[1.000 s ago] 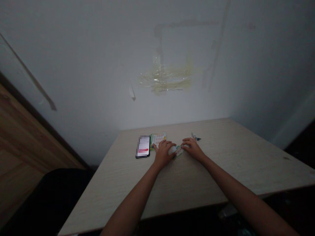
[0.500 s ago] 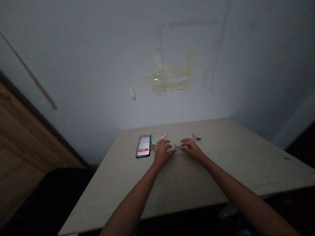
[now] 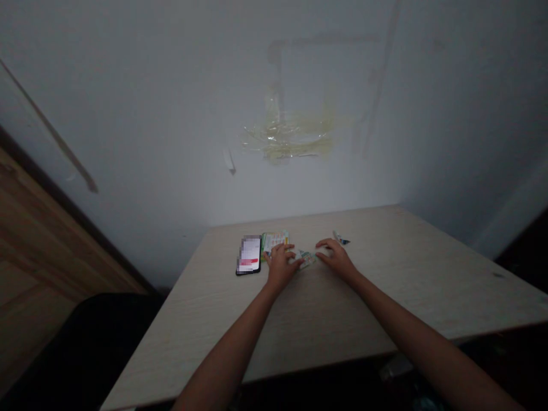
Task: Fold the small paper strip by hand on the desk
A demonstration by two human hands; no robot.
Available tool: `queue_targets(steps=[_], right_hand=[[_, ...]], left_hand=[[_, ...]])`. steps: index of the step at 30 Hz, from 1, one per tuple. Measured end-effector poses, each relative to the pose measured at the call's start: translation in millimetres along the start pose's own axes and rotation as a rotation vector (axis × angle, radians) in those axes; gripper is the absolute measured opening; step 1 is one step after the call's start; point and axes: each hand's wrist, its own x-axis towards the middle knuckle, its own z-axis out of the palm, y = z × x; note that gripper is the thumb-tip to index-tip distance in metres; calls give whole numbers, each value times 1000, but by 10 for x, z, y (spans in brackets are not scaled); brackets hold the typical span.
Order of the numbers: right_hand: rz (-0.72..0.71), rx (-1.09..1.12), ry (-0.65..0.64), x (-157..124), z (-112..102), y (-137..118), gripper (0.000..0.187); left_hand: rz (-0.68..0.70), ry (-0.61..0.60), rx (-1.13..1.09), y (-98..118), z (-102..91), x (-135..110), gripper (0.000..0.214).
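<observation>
A small piece of printed paper (image 3: 307,260), white with green and coloured patches, lies on the table between my hands. My left hand (image 3: 281,267) rests on its left end, the thumb and forefinger holding it against the tabletop. Under the fingertips of that hand, part of the paper is hidden. My right hand (image 3: 337,260) is just beyond the paper's right end, its thumb and forefinger curved and apart with nothing visible between them. Behind my left hand lies a printed green, white and yellow card or leaflet (image 3: 275,238), partly covered by the fingers.
A phone (image 3: 249,255) with a lit, partly blurred screen lies left of the leaflet. Beyond my right hand is a small crumpled scrap (image 3: 341,238). The pale wooden table (image 3: 205,302) meets a wall (image 3: 171,114) bearing clear tape (image 3: 291,140). A dark object stands at lower left.
My right hand's fingers have come away from the paper's right end and spread slightly. More of the paper shows now. My left hand has stayed nearly in place.
</observation>
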Motion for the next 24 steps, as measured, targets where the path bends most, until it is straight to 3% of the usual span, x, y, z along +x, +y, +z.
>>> queue_targets(steps=[5, 10, 15, 20, 24], right_hand=[[-29, -40, -40, -29, -30, -115, 14], [7, -13, -24, -36, -2, -137, 19], [-152, -126, -2, -8, -74, -192, 12], [-239, -275, -45, 2, -127, -222, 11], [-261, -317, -125, -6, -103, -160, 9]], left_hand=[[-6, 16, -12, 19, 1, -3, 14], [48, 73, -2, 20, 6, -12, 11], [133, 133, 44, 25, -29, -26, 13], [191, 103, 89, 45, -50, -47, 22], [218, -11, 129, 35, -15, -57, 22]])
